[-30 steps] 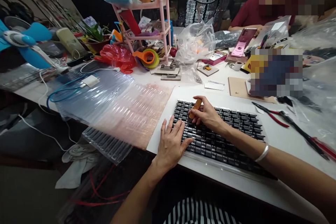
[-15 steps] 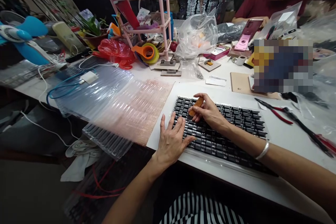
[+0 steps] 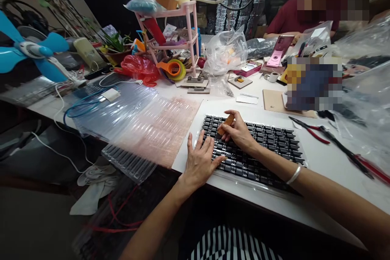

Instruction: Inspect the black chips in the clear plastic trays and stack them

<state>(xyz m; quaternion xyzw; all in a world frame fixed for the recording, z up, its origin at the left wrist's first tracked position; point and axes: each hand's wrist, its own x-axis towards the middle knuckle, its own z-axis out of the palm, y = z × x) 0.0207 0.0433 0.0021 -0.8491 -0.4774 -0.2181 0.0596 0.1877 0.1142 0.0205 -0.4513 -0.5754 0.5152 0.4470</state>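
A clear plastic tray [image 3: 243,180] lies in front of me, filled with rows of small black circuit boards [image 3: 268,140]. My left hand [image 3: 199,158] rests with fingers spread on the tray's left end, fingertips touching the boards. In my right hand [image 3: 239,132] a short flat brown strip [image 3: 228,121], perhaps wood, is pinched between thumb and fingers. Its lower end points down at the boards beside my left fingertips; whether it touches them I cannot tell. A silver bangle [image 3: 294,174] circles my right wrist.
Clear ribbed plastic trays [image 3: 131,126] are stacked to the left, partly over the table edge. Red-handled pliers [image 3: 317,134] lie on the right. Behind stand a pink shelf [image 3: 189,38] and plastic bags [image 3: 227,53]. A blue fan [image 3: 33,48] is far left. Across the table sits a person [image 3: 283,18].
The camera view has tilted up and shifted slightly, so the background sits lower. My right hand with the brown strip has barely moved over the boards. My left hand stays put.
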